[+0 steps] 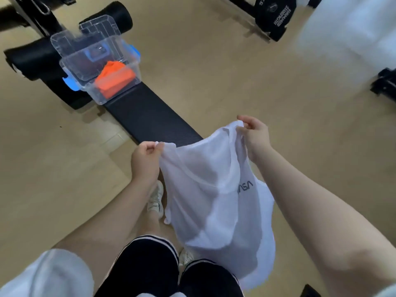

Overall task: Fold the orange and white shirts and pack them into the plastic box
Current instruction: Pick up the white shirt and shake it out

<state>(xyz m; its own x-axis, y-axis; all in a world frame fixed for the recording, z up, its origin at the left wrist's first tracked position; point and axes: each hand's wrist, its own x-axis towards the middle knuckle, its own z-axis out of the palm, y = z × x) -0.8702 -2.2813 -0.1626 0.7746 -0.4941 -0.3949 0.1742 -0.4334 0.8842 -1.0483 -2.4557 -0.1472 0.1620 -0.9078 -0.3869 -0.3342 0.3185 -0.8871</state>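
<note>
The white shirt (214,202) hangs unfolded in the air in front of my legs, a dark logo on its chest. My left hand (145,159) pinches one shoulder of it and my right hand (255,133) pinches the other. The folded orange shirt (115,79) lies inside the clear plastic box (85,54), which stands open on the far end of a black bench (150,118). The box has blue latches, and its clear lid (100,24) leans behind it.
Black padded rollers (32,58) of the bench frame flank the box. Weight plates on a rack (276,16) stand at the top right, and other dark equipment (385,84) sits at the right edge. The floor is beige. My shoes show under the shirt.
</note>
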